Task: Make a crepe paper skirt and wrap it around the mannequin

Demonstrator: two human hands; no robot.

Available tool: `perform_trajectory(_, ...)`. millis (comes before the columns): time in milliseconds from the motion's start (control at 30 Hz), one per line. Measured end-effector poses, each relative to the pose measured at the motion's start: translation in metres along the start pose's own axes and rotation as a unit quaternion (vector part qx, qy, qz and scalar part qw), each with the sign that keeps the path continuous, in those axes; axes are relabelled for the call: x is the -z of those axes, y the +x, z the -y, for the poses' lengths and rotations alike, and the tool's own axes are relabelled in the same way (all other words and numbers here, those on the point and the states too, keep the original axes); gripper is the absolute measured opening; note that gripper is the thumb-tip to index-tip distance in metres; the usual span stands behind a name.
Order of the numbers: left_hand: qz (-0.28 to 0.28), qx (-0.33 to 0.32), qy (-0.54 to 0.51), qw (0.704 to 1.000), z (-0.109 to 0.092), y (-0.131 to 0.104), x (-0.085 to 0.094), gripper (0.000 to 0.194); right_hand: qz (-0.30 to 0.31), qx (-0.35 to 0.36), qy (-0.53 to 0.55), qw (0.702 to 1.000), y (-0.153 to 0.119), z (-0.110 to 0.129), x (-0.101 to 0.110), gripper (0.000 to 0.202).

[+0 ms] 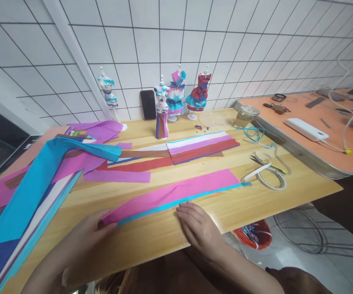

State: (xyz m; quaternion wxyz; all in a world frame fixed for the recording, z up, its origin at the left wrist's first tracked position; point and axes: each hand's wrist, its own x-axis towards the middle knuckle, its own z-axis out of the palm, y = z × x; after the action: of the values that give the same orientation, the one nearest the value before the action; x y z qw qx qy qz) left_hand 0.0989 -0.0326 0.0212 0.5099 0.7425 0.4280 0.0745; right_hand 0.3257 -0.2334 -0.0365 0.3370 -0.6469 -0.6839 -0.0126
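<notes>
Left hand is pinching the near-left end of the pink strip. Right hand is resting fingertips at the strip's blue edge, mid-length. Tape rolls are lying near its far right end, scissors among them. Striped piece is lying flat behind. Loose strips are piling up at left. Four mini mannequins are standing along the tiled wall, phone leaning there too. Jar is sitting at the back right.
</notes>
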Motion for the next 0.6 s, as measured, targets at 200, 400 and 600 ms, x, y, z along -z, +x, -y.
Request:
perform_trajectory(200, 0.050, 0.057, -0.163, 0.984, 0.007, -0.010, 0.004, 0.050, -0.012, 0.002, 0.006, 1.000, 0.001, 0.000, 0.001, 0.033)
perform_trajectory(400, -0.089, 0.111, -0.241, 0.960, -0.002, -0.024, 0.001, 0.075, -0.010, 0.020, 0.034, 0.999, 0.000, 0.001, 0.006, 0.037)
perform_trajectory(600, -0.165, 0.109, -0.315, 0.928, -0.019, -0.032, -0.012, 0.077, -0.005, 0.073, 0.021, 0.997, -0.015, -0.028, 0.038, 0.039)
